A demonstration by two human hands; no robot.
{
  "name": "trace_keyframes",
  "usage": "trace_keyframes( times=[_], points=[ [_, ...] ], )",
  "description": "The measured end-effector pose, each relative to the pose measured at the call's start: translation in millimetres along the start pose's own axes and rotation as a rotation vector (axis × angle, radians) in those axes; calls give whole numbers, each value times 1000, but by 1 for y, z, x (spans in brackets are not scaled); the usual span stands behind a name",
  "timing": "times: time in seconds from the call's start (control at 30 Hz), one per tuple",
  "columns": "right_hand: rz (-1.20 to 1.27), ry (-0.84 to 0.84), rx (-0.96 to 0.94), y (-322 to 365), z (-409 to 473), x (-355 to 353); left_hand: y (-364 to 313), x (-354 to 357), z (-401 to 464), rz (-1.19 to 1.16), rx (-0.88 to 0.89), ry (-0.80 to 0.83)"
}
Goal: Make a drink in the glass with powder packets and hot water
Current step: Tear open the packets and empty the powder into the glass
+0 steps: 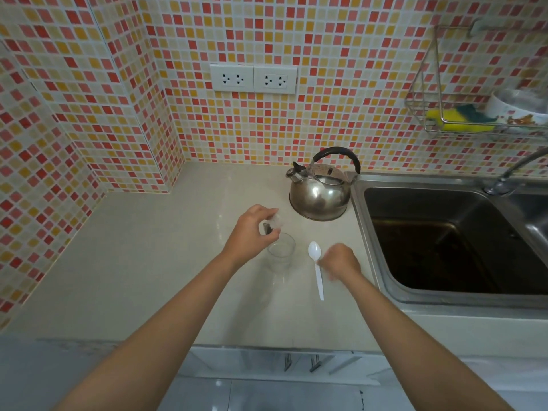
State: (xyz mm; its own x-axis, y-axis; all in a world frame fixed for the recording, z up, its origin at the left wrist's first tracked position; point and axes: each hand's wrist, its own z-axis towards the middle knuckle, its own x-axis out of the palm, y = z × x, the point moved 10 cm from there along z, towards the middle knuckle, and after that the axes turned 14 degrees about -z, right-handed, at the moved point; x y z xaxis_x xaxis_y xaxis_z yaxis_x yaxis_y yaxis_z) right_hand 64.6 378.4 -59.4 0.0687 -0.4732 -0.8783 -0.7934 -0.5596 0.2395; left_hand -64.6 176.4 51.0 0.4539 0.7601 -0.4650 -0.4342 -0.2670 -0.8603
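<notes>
Left hand (252,229) pinching powder packet (271,226) just above glass (281,253) on surface (166,262). Right hand (341,261) curled at spoon (316,268) handle, grip unclear. Tip open corner over rim centre, tap gently, avoid spilling. Kettle (321,191) behind.

Bright, even, diffuse light; source not visible. Shadows on the countertop (154,247) soft and faint. Small glare spots on the steel kettle (318,192) and the sink rim (360,203); sink basin dark. Strong wide-angle bowing: tiled wall (89,99) curves toward the edges. Right hand (339,261) smeared by motion blur. Hanging wire rack (474,114), top right, soft. Centre reasonably sharp.
</notes>
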Motion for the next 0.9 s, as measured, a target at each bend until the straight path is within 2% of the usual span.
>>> trace_keyframes(
  times=[0.13,0.3,0.47,0.53,0.7,0.9],
  points=[
    [-90,-29,-5,-9,2,29,4,1,-3,7,-10,33],
    [-63,-55,-24,-10,5,30,5,1,-3,32,-9,64],
    [284,-180,-150,4,-4,-15,3,8,0,197,13,165],
    [338,-213,-250,16,-15,-36,3,12,2,282,18,216],
    [252,-261,-396,34,-45,-58,4,18,5,365,51,265],
    [200,-259,-402,33,-59,-54,-3,24,3,412,109,291]
  ],
)
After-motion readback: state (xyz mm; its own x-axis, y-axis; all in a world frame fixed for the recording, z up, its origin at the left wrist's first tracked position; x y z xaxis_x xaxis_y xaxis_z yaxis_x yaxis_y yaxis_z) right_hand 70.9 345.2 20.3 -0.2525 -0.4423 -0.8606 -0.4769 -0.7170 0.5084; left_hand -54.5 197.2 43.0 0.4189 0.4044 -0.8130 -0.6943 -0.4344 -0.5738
